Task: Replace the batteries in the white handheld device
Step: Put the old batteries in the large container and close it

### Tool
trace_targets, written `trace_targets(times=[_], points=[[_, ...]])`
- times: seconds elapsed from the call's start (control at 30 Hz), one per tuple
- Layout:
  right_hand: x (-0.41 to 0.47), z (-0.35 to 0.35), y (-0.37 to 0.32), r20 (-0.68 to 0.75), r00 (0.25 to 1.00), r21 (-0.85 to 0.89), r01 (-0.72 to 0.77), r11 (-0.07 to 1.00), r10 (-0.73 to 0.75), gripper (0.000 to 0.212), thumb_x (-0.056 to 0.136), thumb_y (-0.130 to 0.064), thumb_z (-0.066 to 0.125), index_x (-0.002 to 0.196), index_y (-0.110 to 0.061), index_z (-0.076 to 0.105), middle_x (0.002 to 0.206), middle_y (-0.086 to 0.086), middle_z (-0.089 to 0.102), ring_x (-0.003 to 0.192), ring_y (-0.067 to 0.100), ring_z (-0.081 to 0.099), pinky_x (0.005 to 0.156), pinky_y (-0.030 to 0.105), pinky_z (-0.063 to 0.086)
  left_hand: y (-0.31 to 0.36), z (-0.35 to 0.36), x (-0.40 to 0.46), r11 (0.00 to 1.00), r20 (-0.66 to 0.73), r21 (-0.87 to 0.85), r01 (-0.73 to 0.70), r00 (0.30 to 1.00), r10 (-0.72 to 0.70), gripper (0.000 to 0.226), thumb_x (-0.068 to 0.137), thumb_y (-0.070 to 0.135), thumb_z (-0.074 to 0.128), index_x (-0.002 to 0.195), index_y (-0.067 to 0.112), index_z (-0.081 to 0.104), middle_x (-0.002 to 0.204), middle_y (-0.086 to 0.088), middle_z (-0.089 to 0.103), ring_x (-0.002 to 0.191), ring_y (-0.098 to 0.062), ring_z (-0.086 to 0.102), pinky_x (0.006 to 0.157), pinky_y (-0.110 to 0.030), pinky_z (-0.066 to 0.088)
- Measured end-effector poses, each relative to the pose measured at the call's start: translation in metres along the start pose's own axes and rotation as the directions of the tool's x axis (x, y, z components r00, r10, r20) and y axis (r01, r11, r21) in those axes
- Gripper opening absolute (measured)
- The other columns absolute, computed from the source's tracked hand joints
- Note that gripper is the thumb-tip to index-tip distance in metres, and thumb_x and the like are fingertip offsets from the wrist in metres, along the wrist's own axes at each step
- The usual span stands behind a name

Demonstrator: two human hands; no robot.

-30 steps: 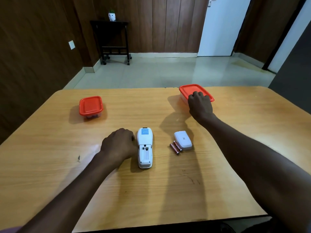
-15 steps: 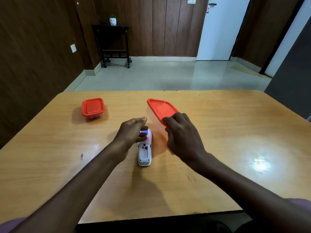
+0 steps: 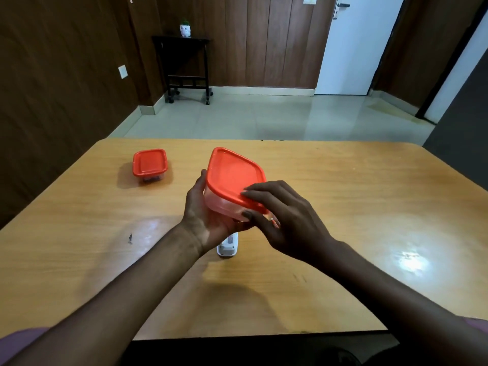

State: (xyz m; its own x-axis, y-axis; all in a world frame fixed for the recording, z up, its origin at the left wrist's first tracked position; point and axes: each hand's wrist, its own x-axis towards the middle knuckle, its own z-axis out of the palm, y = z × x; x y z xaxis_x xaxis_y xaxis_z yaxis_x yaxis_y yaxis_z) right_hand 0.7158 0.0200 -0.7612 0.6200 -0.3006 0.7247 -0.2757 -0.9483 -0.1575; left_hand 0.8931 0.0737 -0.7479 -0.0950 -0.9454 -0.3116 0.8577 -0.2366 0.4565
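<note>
Wood-panelled walls and a pale tiled floor lie behind the tan surface (image 3: 343, 207). At frame centre, the left hand (image 3: 208, 220) cups the clear container (image 3: 224, 204) from below, fingers curled round its base. The right hand (image 3: 285, 220) pinches the near corner of its orange lid (image 3: 232, 175), fingertips on top and thumb beneath the rim. Opening it well likely means steadying the base level while peeling that corner upward. The white handheld device (image 3: 227, 247) lies on the surface just below the hands, mostly hidden. A second orange-lidded container (image 3: 150, 165) sits upper left.
</note>
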Motion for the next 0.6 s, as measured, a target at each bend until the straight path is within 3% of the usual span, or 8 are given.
trace_targets(times=[0.1, 0.23, 0.3, 0.43, 0.6], points=[[-0.005, 0.001, 0.02, 0.052, 0.991, -0.097, 0.131, 0.987, -0.127, 0.038, 0.101, -0.027, 0.061, 0.127, 0.001, 0.066, 0.13, 0.013, 0.067, 0.122, 0.029, 0.063, 0.099, 0.041, 0.052, 0.007, -0.003, -0.001, 0.999, 0.03, -0.035, 0.023, 0.999, -0.022, 0.078, 0.095, 0.059, 0.041, 0.144, -0.002, 0.043, 0.128, -0.031, 0.06, 0.095, -0.047, 0.065, 0.078, -0.057, 0.053], [-0.006, 0.006, 0.028, 0.049, 0.975, -0.142, 0.221, 0.965, -0.216, 0.04, 0.099, -0.02, 0.066, 0.133, 0.001, 0.062, 0.138, 0.014, 0.063, 0.131, 0.028, 0.058, 0.102, 0.044, 0.051, 0.011, -0.006, -0.004, 0.999, 0.074, -0.011, 0.032, 0.997, -0.031, 0.082, 0.095, 0.063, 0.041, 0.146, -0.001, 0.039, 0.138, -0.031, 0.054, 0.109, -0.047, 0.061, 0.09, -0.061, 0.05], [-0.004, 0.007, 0.027, 0.02, 0.971, -0.17, 0.238, 0.956, -0.238, 0.038, 0.098, -0.015, 0.067, 0.132, 0.002, 0.063, 0.136, 0.014, 0.064, 0.129, 0.028, 0.06, 0.101, 0.044, 0.053, 0.011, -0.003, -0.005, 1.0, 0.073, -0.006, 0.024, 0.997, -0.023, 0.085, 0.093, 0.067, 0.043, 0.144, -0.001, 0.041, 0.138, -0.029, 0.054, 0.109, -0.044, 0.061, 0.091, -0.057, 0.049], [0.001, 0.007, 0.019, -0.043, 0.966, -0.199, 0.243, 0.95, -0.256, 0.033, 0.099, -0.017, 0.063, 0.123, 0.005, 0.068, 0.126, 0.015, 0.07, 0.12, 0.029, 0.066, 0.097, 0.043, 0.055, 0.007, 0.0, -0.004, 1.0, 0.05, 0.031, -0.005, 0.999, 0.003, 0.074, 0.095, 0.053, 0.041, 0.144, -0.002, 0.042, 0.125, -0.029, 0.061, 0.094, -0.04, 0.065, 0.082, -0.049, 0.05], [0.008, -0.001, 0.018, -0.095, 0.979, -0.07, 0.174, 0.982, -0.18, 0.025, 0.1, -0.014, 0.061, 0.111, 0.005, 0.072, 0.11, 0.013, 0.075, 0.105, 0.027, 0.073, 0.082, 0.041, 0.06, 0.005, -0.002, -0.003, 0.996, 0.044, 0.091, 0.004, 0.999, -0.008, 0.073, 0.095, 0.052, 0.037, 0.148, 0.002, 0.04, 0.118, -0.028, 0.061, 0.089, -0.044, 0.061, 0.074, -0.045, 0.051]])
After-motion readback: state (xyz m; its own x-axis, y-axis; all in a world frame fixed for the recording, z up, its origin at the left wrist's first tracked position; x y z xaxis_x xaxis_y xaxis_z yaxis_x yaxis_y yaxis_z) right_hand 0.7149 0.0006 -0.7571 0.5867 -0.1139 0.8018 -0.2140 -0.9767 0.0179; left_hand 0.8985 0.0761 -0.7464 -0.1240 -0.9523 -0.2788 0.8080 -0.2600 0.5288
